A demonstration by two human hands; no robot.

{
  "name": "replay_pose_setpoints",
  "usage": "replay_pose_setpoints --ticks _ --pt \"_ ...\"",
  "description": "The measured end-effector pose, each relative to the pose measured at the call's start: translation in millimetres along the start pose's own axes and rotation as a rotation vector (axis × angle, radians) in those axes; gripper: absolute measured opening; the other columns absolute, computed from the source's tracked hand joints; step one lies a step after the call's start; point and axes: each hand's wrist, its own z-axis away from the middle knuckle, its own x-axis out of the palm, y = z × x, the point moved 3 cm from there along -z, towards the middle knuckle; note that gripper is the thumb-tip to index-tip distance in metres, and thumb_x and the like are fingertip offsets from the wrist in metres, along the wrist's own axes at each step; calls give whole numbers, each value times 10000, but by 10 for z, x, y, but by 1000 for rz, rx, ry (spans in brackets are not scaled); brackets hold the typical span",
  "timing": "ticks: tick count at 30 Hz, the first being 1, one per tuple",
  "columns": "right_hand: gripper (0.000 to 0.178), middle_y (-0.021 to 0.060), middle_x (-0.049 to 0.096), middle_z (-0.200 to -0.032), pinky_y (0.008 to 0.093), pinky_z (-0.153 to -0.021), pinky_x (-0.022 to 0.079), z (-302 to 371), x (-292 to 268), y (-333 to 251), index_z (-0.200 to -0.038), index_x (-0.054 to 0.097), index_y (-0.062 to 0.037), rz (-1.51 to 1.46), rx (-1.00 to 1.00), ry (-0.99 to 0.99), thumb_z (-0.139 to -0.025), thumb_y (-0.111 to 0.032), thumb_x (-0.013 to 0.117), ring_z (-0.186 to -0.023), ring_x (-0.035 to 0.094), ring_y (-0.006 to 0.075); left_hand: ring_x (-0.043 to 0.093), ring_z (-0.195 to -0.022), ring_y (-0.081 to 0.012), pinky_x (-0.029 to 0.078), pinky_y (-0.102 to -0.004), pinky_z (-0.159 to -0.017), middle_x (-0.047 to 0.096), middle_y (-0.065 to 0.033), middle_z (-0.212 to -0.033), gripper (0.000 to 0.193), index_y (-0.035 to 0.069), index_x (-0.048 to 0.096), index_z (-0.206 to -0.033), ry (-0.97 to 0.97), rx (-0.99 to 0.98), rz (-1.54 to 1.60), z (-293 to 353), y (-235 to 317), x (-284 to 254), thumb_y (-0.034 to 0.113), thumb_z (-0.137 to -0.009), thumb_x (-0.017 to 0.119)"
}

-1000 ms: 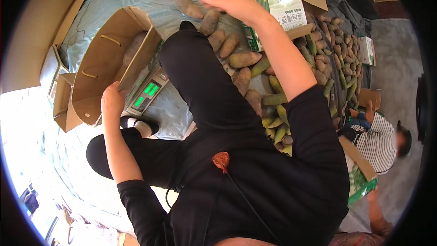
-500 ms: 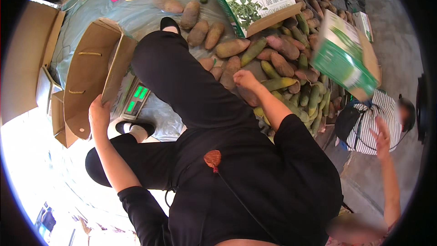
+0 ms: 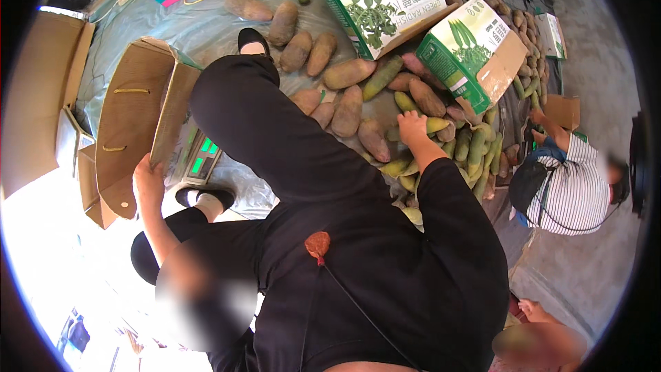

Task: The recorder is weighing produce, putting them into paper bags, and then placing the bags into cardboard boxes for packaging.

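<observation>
My left hand (image 3: 148, 182) grips the near edge of an open cardboard carton (image 3: 138, 107) with yellow cord handles. The carton is tilted toward the left and stands by a scale (image 3: 202, 158) with lit green displays. On the right, my right hand (image 3: 413, 128) lies over a green radish (image 3: 436, 125) in the heap, its fingers curled around it. The radish's yellowish end shows beside my hand; the fingertips are partly hidden. More green radishes (image 3: 476, 148) and brown, soil-coated root vegetables (image 3: 348, 110) lie around it.
Printed cartons (image 3: 382, 3) stand at the back, and another green-and-white carton (image 3: 475, 55) rests on the heap. A co-worker in a striped shirt (image 3: 571, 189) crouches at the right, beside a small brown box (image 3: 562, 111). Another person's hand (image 3: 536, 311) shows lower right. Plastic sheeting (image 3: 206, 34) covers the floor.
My right hand has moved right, from the brown roots onto the green radish. The green-and-white carton at the right has come down onto the heap. My left hand still holds the carton.
</observation>
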Motion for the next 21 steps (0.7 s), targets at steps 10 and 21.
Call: replay_pose_setpoints --ticks 10,21 --pt "261 22 521 -1112 514 -904 315 -26 203 84 -1074 569 -189 195 21 131 -819 -141 557 -1106 449 220 588 -909 -366 453 -429 -779 620 -204 -931 285 51 602 -1034 20 -38 -101 -5 -119 -24 127 -761 581" --pt "524 60 496 -1175 506 -888 395 116 -192 53 -1165 472 -146 -101 149 73 -701 -178 713 -1162 445 272 581 -949 -350 463 -438 -800 622 -179 -959 230 46 601 -997 -21 -115 -134 18 -46 -21 116 -778 589"
